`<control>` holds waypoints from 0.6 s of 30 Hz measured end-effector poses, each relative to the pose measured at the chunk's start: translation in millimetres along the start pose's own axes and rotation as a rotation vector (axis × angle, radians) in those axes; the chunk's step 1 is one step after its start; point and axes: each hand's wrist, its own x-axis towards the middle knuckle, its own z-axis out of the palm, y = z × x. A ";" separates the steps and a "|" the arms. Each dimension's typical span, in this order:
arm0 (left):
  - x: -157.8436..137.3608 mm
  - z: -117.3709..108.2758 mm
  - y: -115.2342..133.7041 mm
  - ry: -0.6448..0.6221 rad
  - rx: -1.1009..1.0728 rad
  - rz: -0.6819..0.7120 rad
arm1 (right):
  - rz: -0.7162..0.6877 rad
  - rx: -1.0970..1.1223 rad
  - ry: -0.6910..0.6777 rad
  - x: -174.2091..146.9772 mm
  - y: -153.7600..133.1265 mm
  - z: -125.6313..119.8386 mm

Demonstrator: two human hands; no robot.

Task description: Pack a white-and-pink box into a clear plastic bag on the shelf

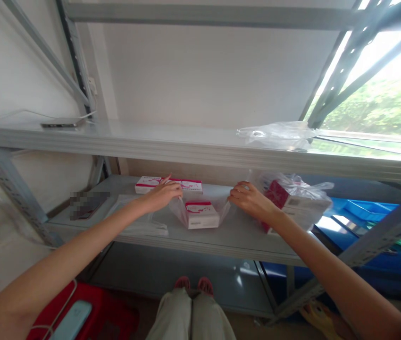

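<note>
A clear plastic bag (179,213) lies around a small white and pink box (203,220) on the lower shelf. My left hand (165,192) pinches the bag's left side, and my right hand (246,196) pinches its right side, so the plastic is drawn apart on both sides of the box. Behind my left hand stand several more white and pink boxes (191,186) in a row. To the right of my right hand sits a knotted clear bag (306,200) with larger boxes in it.
Flat plastic bags (144,228) lie left of the box. Above, the upper shelf (165,137) crosses the view, holding a crumpled plastic bag (278,134) and a phone-like device (63,123) with a cable. A red container (104,307) stands below left; blue bins (366,210) are at right.
</note>
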 end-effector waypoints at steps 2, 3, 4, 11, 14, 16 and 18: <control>0.8 2.8 6.1 0.040 -0.045 -0.029 | 0.049 0.047 0.010 0.4 -5.1 -0.5; -1.2 5.6 10.1 0.061 -0.086 -0.042 | 0.087 0.089 0.016 -1.8 -9.3 2.0; -5.2 9.8 14.8 0.085 -0.132 -0.053 | 0.135 0.139 0.028 -5.8 -14.7 6.8; -69.7 76.0 66.8 0.508 -0.052 -0.090 | 0.617 0.465 0.446 -59.6 -83.6 65.9; -78.2 101.4 95.2 0.587 0.218 0.280 | 0.448 0.442 0.605 -57.6 -119.3 58.4; -69.0 111.6 110.6 0.527 0.338 0.484 | 0.163 0.482 0.498 -38.0 -134.5 41.2; -52.5 118.7 119.2 0.441 0.402 0.397 | 0.131 0.534 0.321 -8.2 -137.5 27.3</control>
